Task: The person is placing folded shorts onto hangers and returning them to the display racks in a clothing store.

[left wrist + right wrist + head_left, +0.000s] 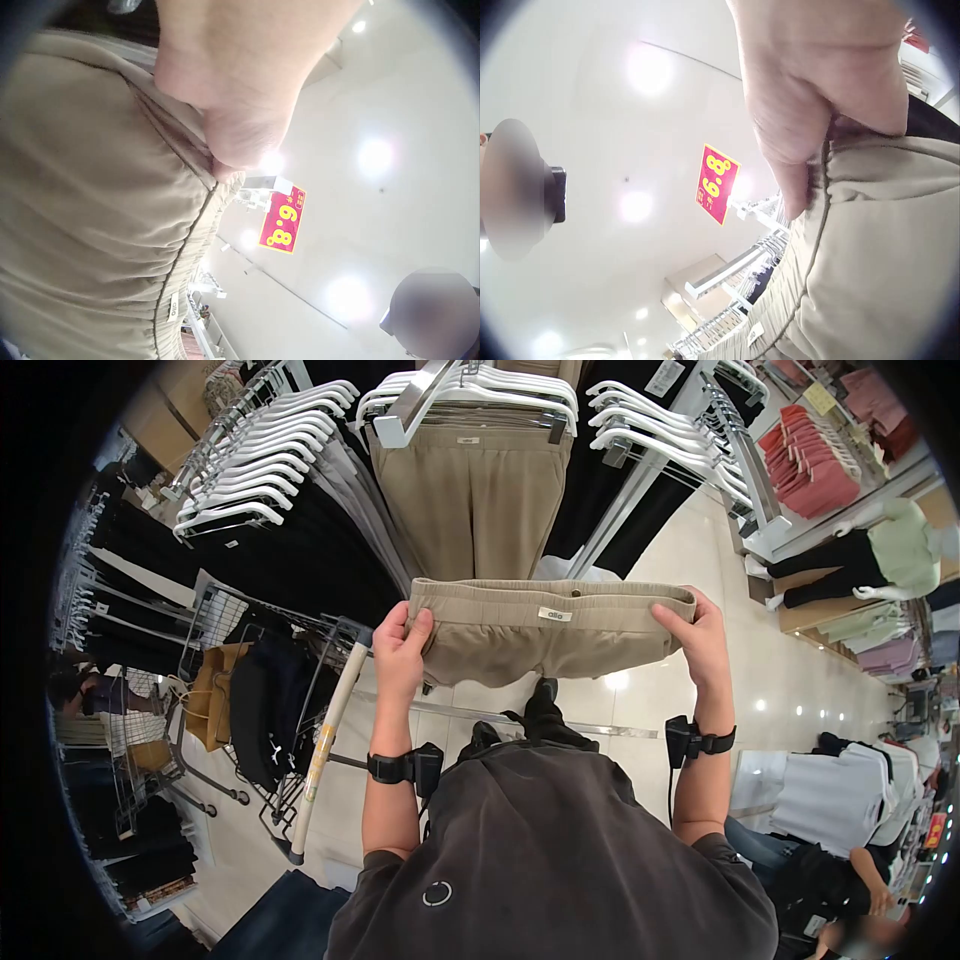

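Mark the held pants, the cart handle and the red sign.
Pants (580,648): head view, front fabric below the waistband.
Cart handle (328,735): head view, middle of the bar.
Red sign (283,220): left wrist view, middle of its face.

Two hands, the left hand (402,645) and the right hand (703,638), hold one pair of pants (490,644). One tag (555,615) is on its waist, between the hands. Two black straps (718,743) sit behind the grip, one per wrist. Two shoes (543,695) show below it. One red sign (283,220) is above it. White hangers (250,485) past it are too many to count.
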Demonstrator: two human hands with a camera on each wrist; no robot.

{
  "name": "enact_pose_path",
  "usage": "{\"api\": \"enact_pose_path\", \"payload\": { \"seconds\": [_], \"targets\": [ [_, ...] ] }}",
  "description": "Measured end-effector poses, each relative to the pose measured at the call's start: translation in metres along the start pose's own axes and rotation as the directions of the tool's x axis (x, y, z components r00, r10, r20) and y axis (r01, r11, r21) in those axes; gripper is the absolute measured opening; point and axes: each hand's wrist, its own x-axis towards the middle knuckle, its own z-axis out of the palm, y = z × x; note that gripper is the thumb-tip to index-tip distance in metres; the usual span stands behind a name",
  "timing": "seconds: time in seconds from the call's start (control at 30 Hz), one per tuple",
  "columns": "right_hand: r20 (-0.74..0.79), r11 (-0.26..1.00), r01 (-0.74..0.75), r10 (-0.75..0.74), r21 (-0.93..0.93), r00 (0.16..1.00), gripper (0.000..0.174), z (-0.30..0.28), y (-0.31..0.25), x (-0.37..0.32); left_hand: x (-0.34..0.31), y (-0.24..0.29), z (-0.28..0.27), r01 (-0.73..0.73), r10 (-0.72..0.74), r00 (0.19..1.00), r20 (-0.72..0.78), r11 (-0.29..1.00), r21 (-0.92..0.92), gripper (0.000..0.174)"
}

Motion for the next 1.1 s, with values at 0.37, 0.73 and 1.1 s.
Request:
{"api": "enact_pose_path", "payload": {
  "seconds": [0.37, 0.73, 1.1],
  "targets": [
    [-0.02, 0.997, 0.061, -0.06, 0.052, 0.998, 0.019, -0.004, 0.004, -0.001, 0.001, 0.006, -0.009, -0.105, 0.106, 0.994, -0.036, 0.994, 0.028, 0.022],
    [-0.115, 0.984, 0.18, -0.178, 0.007, 0.977, 0.019, -0.001, -0.014, -0.005, -0.007, -0.001, 0.014, -0.123, 0.123, 0.992, 0.005, 0.99, 0.076, 0.04],
    [-0.203, 0.98, 0.175, -0.191, -0.094, 0.96, 0.019, -0.022, -0.004, -0.006, 0.0, 0.017, 0.025, -0.111, 0.119, 0.993, -0.029, 0.974, 0.196, 0.016]
  ]
}}
